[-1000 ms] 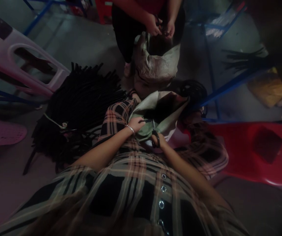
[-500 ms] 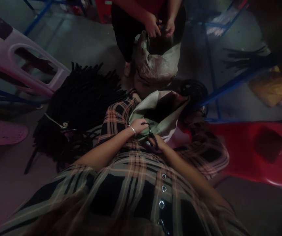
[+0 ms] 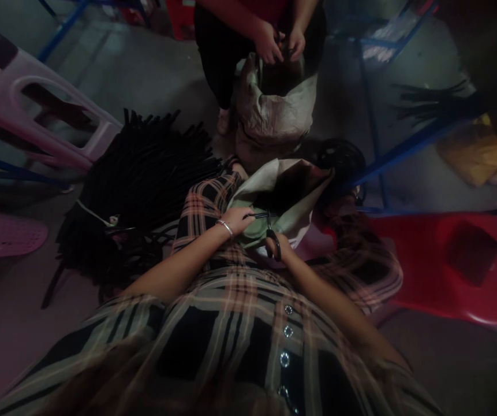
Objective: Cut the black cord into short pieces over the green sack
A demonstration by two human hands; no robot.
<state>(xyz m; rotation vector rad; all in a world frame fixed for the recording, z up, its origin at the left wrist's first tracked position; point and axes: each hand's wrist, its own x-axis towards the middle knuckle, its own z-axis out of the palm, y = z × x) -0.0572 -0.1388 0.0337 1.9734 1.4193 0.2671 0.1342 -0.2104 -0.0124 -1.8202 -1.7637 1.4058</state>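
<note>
My left hand point(image 3: 236, 220), with a bracelet at the wrist, pinches a thin black strip point(image 3: 260, 215) over the near rim of an open pale sack point(image 3: 254, 190). My right hand point(image 3: 279, 245) is closed on the handles of black scissors point(image 3: 273, 236). The scissor blades point away from me and meet the strip to the right of my left fingers. Dark shadow hides the inside of the sack. Left of my leg lies a large bundle of black strips point(image 3: 144, 167), tied with a pale cord point(image 3: 94, 214).
Across from me, a person's two hands point(image 3: 280, 46) work above another sack point(image 3: 274, 118). A pink stool point(image 3: 75, 92) and pink basket point(image 3: 14, 231) are at left. At right are a red stool point(image 3: 430, 260) and blue metal bars point(image 3: 404, 153).
My left hand has shifted slightly left, and a longer piece of strip now shows beyond its fingers. The scissors have moved slightly right. The other person's hands have come closer together.
</note>
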